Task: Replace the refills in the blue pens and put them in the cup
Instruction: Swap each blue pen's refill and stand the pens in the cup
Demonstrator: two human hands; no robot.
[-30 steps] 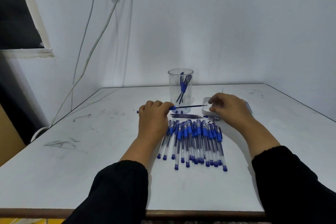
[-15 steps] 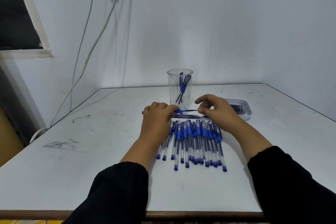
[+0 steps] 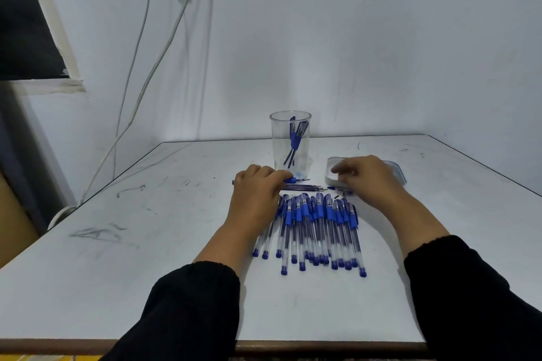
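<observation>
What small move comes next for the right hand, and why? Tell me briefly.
Probably pinch one refill from the box and bring it across to the pen. The right hand sits over the box with its fingers blurred, apparently reaching in, while the left hand holds the pen flat on the table, its open end toward the box.

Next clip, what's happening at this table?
A person is refilling blue pens. The left hand grips one pen on the table, in front of the clear cup, which already holds a few pens. The right hand reaches over a small box; it is blurred, so its grasp is unclear. Loose refills lie between the hands, and a row of pens waits nearer the person.
</observation>
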